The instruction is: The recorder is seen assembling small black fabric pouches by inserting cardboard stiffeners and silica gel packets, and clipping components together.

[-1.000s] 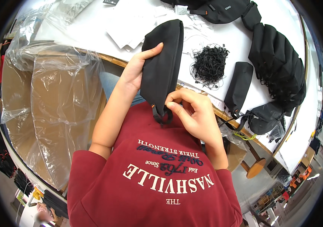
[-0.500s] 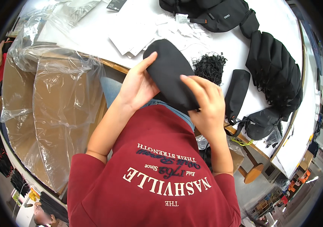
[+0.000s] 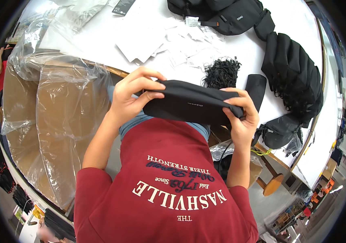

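Observation:
A soft black fabric pouch point(image 3: 189, 104) stretches level between my hands, just in front of my body and off the table's near edge. Its long side with a small pale print faces me. My left hand point(image 3: 134, 94) pinches its left end, thumb below and fingers on top. At the other end, my right hand point(image 3: 242, 113) grips the upper corner between thumb and fingers. Beyond the pouch lies a tangled heap of black cords point(image 3: 222, 73). Another black pouch point(image 3: 256, 89) lies on the table behind my right hand.
A row of black pouches point(image 3: 292, 73) curves along the table's right side. Black bags point(image 3: 233, 18) lie at the back, beside scattered white paper slips point(image 3: 185, 44). A small black bag point(image 3: 280, 133) sits near the right corner. Plastic-covered cardboard point(image 3: 65, 129) stands left; a wooden stool point(image 3: 273, 184) is lower right.
The pouch has turned from slanted, broad face up, to level with its printed side toward me. My left hand moved to its left end, my right hand outward to the right end.

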### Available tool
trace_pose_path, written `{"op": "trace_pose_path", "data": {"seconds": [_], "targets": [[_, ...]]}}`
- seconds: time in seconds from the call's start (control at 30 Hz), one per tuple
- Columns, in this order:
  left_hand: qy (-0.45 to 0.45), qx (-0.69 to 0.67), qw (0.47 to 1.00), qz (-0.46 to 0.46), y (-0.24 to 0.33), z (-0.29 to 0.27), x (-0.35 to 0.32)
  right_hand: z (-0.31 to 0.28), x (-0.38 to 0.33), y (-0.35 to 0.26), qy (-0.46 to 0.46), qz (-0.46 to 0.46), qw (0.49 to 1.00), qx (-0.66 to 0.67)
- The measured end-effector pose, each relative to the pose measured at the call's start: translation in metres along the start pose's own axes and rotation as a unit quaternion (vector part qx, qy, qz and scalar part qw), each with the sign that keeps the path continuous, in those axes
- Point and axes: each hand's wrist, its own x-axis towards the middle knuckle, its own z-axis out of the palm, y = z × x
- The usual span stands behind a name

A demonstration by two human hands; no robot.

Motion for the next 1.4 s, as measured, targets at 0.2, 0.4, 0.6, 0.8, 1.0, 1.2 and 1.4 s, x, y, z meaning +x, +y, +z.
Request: {"op": "trace_pose_path", "data": {"seconds": [0.2,0.4,0.6,0.8,1.0,1.2,1.4], "targets": [[-0.046,0.063,0.997,0.007,0.007,-0.008,-0.009,-0.016,-0.003,-0.016,-0.099,-0.063,0.985,-0.128],[-0.184,-0.052,0.961,-0.198,0.024,-0.030,-0.017,-0.011,-0.020,-0.010,-0.291,0.068,0.952,-0.064],[-0.204,-0.227,0.886,-0.348,0.020,-0.038,-0.006,0.003,-0.023,-0.010,-0.188,0.277,0.941,0.056],[-0.230,-0.083,0.884,-0.398,0.032,-0.035,0.005,0.004,-0.011,-0.017,-0.310,0.283,0.905,-0.066],[-0.240,-0.095,0.881,-0.398,0.024,-0.035,-0.007,-0.006,-0.005,-0.022,-0.323,0.274,0.901,-0.093],[-0.258,-0.165,0.859,-0.410,0.020,-0.031,-0.002,-0.025,-0.011,-0.039,-0.275,0.274,0.917,-0.091],[-0.137,-0.165,0.889,-0.404,-0.013,-0.033,0.001,-0.085,-0.038,-0.068,0.031,0.173,0.951,-0.256]]}}
